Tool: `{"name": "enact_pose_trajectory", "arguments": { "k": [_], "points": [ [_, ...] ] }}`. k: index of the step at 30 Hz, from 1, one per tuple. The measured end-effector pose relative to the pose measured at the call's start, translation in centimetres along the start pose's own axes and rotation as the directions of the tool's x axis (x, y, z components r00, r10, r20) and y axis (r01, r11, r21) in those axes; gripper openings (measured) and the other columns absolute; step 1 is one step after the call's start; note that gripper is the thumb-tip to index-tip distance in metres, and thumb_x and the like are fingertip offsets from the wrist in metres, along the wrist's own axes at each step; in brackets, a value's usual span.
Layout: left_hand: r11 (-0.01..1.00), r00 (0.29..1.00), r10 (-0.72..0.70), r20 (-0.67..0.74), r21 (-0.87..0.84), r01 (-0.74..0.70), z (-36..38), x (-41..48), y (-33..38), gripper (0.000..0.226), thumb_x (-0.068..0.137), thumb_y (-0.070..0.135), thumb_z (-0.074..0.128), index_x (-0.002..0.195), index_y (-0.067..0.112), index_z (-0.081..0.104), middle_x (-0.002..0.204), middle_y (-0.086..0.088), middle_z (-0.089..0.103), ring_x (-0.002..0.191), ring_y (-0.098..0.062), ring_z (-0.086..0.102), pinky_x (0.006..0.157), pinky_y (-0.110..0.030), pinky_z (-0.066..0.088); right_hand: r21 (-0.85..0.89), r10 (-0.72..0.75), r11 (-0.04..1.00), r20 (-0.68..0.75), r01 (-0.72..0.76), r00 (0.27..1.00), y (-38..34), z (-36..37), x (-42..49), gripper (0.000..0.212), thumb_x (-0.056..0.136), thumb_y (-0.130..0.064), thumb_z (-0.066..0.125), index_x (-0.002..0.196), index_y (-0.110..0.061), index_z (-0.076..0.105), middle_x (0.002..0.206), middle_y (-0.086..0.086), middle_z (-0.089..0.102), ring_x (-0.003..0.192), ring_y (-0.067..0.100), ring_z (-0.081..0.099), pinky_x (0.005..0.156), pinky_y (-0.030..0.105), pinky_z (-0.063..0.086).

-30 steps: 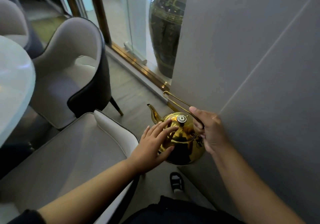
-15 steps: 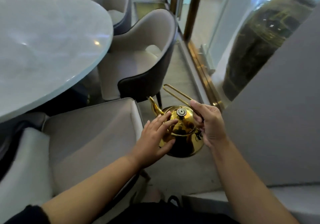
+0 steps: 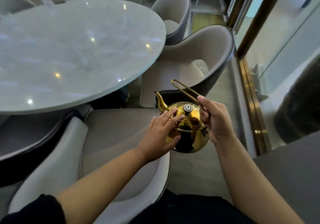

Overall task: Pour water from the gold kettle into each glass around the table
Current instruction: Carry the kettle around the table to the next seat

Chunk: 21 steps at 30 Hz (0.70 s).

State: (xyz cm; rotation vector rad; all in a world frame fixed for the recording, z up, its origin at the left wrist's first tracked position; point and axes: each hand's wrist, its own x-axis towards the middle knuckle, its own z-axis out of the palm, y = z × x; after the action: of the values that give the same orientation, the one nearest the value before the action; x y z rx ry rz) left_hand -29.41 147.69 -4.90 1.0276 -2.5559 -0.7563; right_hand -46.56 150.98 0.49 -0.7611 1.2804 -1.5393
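The bench (image 3: pixel 69 50) is blurred and no glass can be made out on it, so a pour could be misaimed. The chair (image 3: pixel 112 137) between person and bench could be struck or wetted. The gold kettle (image 3: pixel 188 133) is held beside that chair, short of the bench. The left hand (image 3: pixel 161 137) is laid flat on its body. The right hand (image 3: pixel 214 119) is curled round the thin wire handle (image 3: pixel 186 90), where slippage is possible. Water could be lost from the spout (image 3: pixel 161 102) if the kettle is tilted early.
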Motion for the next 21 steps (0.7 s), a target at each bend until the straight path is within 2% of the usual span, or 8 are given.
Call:
{"name": "enact_pose_trajectory", "arguments": {
  "k": [10,14,18,21],
  "points": [
    [0.989,0.983,-0.143,-0.113,0.015,0.146,-1.3,4.6,-3.8,0.054,0.092,0.045,0.045,0.140,0.042,0.021,0.155,0.012,0.013,0.137,-0.001,0.001,0.114,-0.037,-0.008,-0.060,0.083,0.996,0.250,-0.070,0.965,-0.3,1.6,9.9,0.050,0.083,-0.024,0.062,0.038,-0.022,0.040,0.035,-0.009,0.033,0.032,0.004,0.026,0.038,0.011,0.028],
    [0.972,0.955,-0.235,-0.179,-0.026,0.235,-1.1,7.6,-4.7,0.052,0.089,0.050,0.037,0.139,0.045,0.020,0.149,0.022,0.008,0.140,-0.002,0.002,0.115,-0.036,-0.005,-0.098,0.166,0.985,0.394,-0.139,0.904,-0.3,1.6,15.3,0.048,0.078,-0.025,0.065,0.037,-0.022,0.041,0.035,-0.009,0.035,0.032,0.004,0.027,0.037,0.012,0.028],
    [0.932,0.886,-0.363,-0.289,-0.107,0.347,0.3,11.2,-4.8,0.053,0.090,0.044,0.043,0.139,0.044,0.023,0.151,0.021,0.008,0.142,-0.005,0.006,0.115,-0.036,-0.003,-0.139,0.239,0.971,0.506,-0.195,0.829,-0.7,1.4,20.6,0.044,0.077,-0.027,0.062,0.044,-0.015,0.035,0.037,-0.007,0.031,0.034,0.006,0.027,0.038,0.014,0.030],
    [0.901,0.835,-0.434,-0.338,-0.142,0.410,0.6,13.7,-4.9,0.053,0.091,0.043,0.045,0.137,0.048,0.021,0.150,0.024,0.007,0.140,-0.001,0.005,0.113,-0.033,-0.005,-0.140,0.267,0.963,0.576,-0.229,0.772,-0.9,1.6,24.0,0.045,0.077,-0.026,0.063,0.045,-0.013,0.034,0.037,-0.006,0.033,0.034,0.007,0.030,0.039,0.017,0.032]
  ]
}}
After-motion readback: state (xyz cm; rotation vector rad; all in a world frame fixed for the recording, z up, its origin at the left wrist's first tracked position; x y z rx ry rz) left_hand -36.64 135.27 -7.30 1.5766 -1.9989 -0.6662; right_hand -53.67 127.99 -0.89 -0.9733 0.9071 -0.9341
